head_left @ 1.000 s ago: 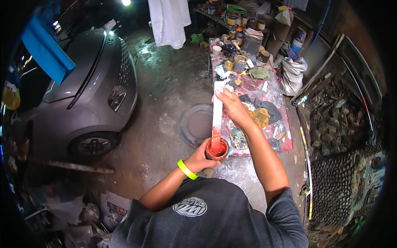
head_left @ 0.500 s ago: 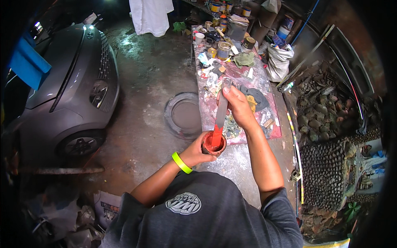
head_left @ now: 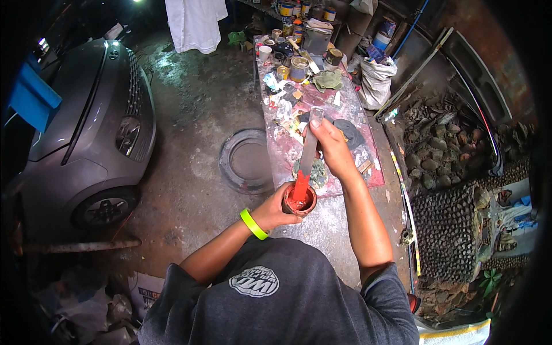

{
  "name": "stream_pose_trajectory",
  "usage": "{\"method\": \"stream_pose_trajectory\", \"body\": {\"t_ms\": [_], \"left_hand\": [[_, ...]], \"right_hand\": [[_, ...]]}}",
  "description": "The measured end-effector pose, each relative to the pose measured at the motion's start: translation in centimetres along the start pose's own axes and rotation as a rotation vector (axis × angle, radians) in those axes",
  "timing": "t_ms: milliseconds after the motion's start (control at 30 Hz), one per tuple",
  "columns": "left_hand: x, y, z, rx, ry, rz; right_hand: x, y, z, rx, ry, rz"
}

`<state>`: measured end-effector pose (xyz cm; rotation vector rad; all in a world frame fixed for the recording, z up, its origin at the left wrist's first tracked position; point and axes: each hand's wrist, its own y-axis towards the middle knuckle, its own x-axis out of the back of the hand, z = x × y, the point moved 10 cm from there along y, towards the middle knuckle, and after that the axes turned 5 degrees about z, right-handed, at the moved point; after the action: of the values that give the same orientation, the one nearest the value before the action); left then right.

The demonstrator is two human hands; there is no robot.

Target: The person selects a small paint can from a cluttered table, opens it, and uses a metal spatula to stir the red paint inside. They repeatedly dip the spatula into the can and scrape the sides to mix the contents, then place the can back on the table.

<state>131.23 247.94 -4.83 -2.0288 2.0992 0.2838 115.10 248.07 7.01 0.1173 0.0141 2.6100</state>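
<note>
Paint can (head_left: 299, 200) at bench edge (head_left: 322, 198); open floor (head_left: 190, 172) left.

Glossy wet red paint coats the flat stir stick (head_left: 306, 158) and small can (head_left: 299, 199); rough, paint-spattered tabletop (head_left: 328, 221).

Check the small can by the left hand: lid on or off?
Off. The can is open, red paint visible inside, a flat stir stick standing in it.

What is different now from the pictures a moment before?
The flat stick has tipped: a second ago it stood almost straight up in the paint can, now its top leans to the right. Its face also looks darker, as if turned. Nothing was picked up or let go. The right hand still grips the stick near its top, the left hand still holds the can, and red paint still coats the stick's lower end.
</note>
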Motion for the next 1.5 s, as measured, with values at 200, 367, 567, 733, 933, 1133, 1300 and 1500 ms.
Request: {"method": "stream_pose_trajectory", "body": {"t_ms": [200, 367, 567, 733, 933, 1133, 1300, 1500], "left_hand": [[0.0, -0.5, -0.2, -0.03, 0.011, -0.023], [-0.1, -0.9, -0.1, -0.01, 0.037, 0.001], [-0.4, -1.3, 0.4, -0.009, 0.03, 0.007], [-1.2, -1.3, 0.2, -0.003, 0.037, 0.01], [-1.9, -1.2, 0.2, 0.007, 0.025, 0.021], [-2.3, -0.9, 0.0, 0.011, 0.022, 0.042], [-2.2, -0.9, 0.4, 0.001, 0.009, 0.046], [-2.1, -0.9, 0.1, 0.004, 0.015, 0.052]], "right_hand": [[-0.2, -0.3, 0.4, 0.016, 0.002, -0.007], [-0.1, -0.7, 0.3, 0.018, -0.005, -0.014], [0.1, -1.6, -0.1, 0.009, 0.043, -0.043], [0.7, -2.2, -0.9, 0.015, 0.044, -0.055], [1.1, -3.0, -0.7, 0.004, 0.043, -0.063], [1.9, -3.1, -0.8, 0.019, 0.022, -0.063], [1.8, -3.2, -0.5, 0.017, 0.06, -0.079], [2.0, -3.3, -0.6, 0.02, 0.091, -0.095]]}}
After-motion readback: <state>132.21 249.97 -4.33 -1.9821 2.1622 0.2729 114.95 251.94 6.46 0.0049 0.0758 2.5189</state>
